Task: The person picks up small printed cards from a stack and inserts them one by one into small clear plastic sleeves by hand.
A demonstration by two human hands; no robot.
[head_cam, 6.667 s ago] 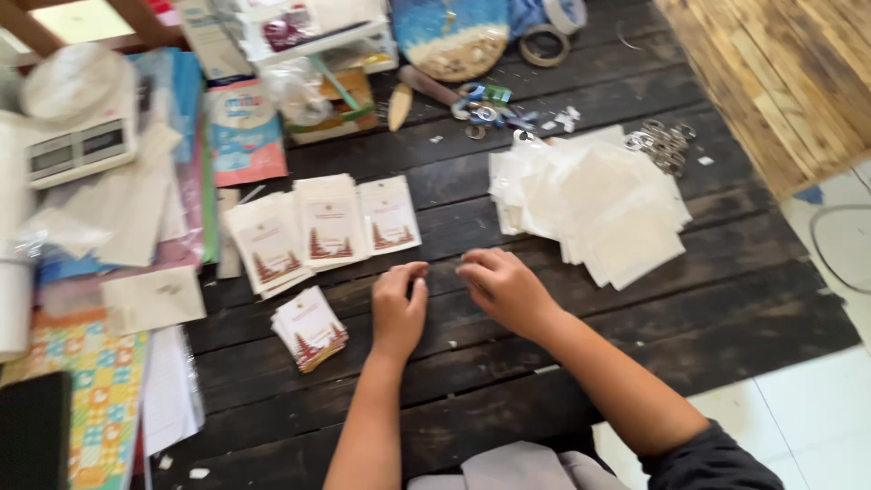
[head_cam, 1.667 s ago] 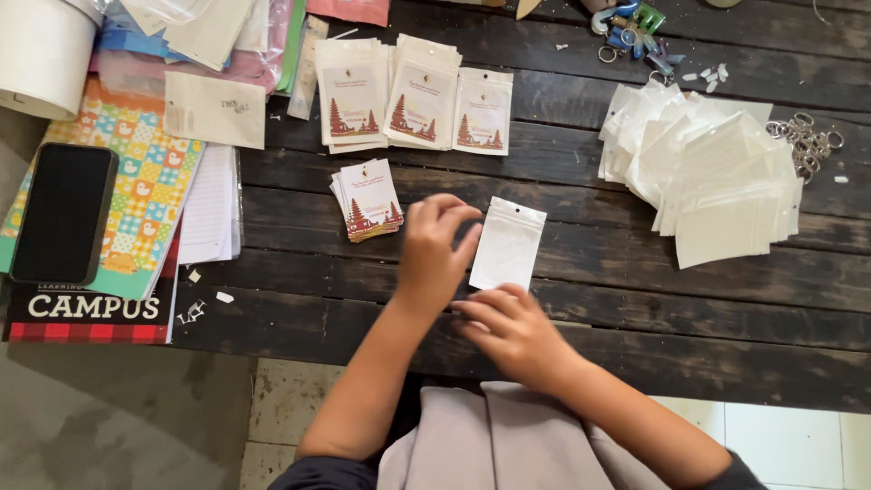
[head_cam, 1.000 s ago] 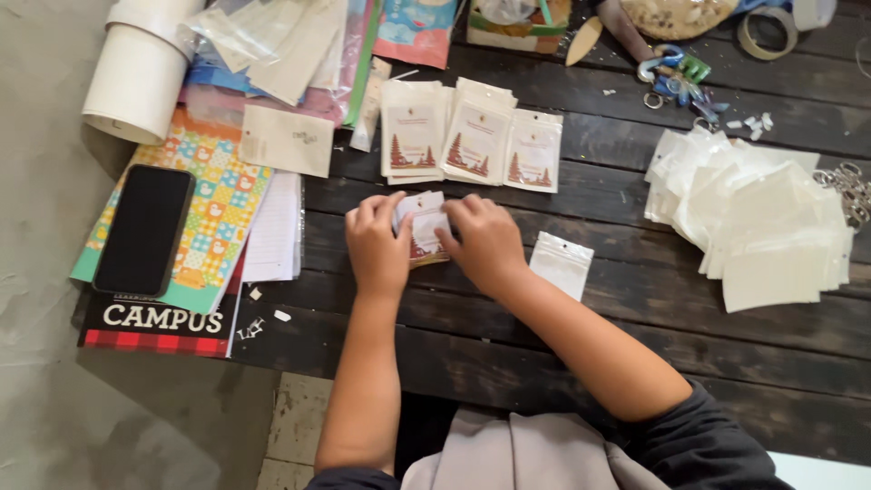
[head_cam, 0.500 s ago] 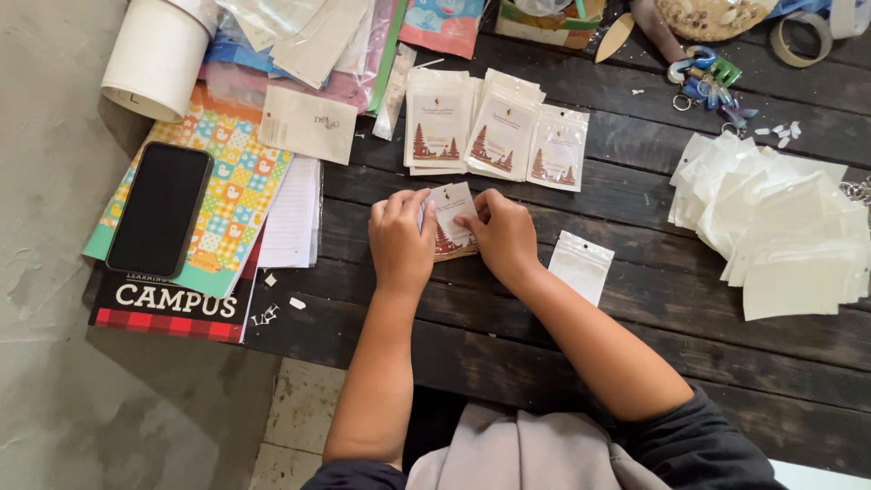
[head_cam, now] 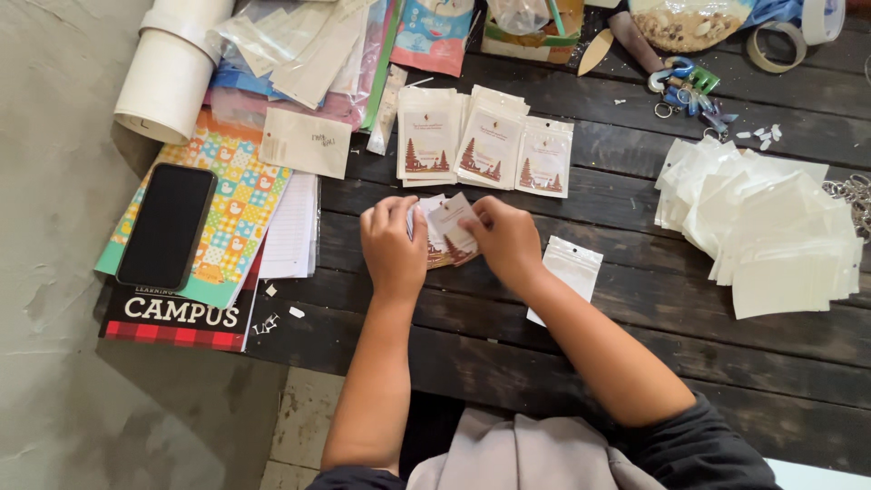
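Change: your right hand (head_cam: 508, 240) has lifted one card (head_cam: 451, 227) off the stack (head_cam: 435, 247).
Left hand (head_cam: 392, 247): fingers steady stack.
Right fingers: pinching card.

My left hand (head_cam: 392, 247) and right hand (head_cam: 504, 240) are covering most of the small stack of printed cards (head_cam: 446, 238), hiding how many there are. My right forearm is hiding a corner of the clear pouch (head_cam: 570, 272). The top edge is cutting off the tape roll (head_cam: 782, 41).
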